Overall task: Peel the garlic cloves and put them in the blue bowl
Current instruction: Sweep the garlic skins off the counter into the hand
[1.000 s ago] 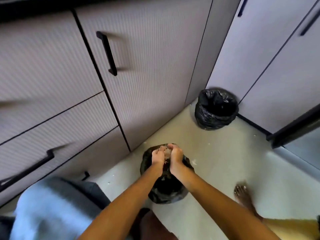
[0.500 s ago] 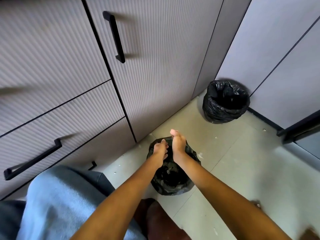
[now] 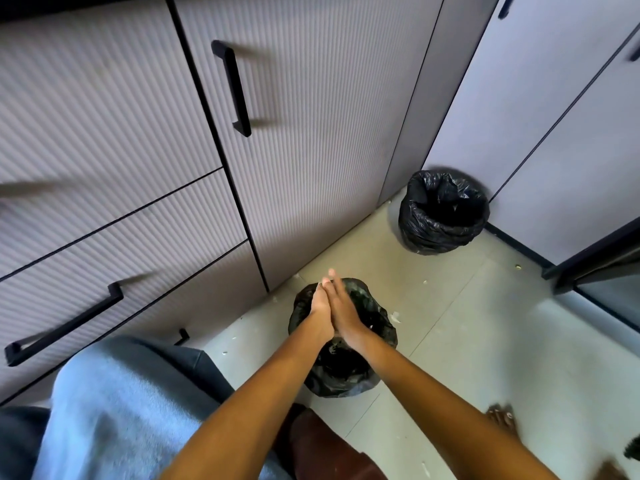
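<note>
My left hand and my right hand are pressed flat together, palm to palm, with fingers straight and pointing away from me. They hover over a small bin lined with a black bag on the floor. I hold nothing that I can see between the palms. Bits of pale garlic skin lie on the tiles around the bin. No blue bowl and no garlic cloves are in view.
A second black-lined bin stands in the corner at the back right. Ribbed cabinet fronts with black handles fill the left and back. My knee in light blue cloth is at lower left, a bare foot at lower right.
My hands went from cupped and curled together over the bin to flat, palms pressed against each other. The camera view shifted slightly.
</note>
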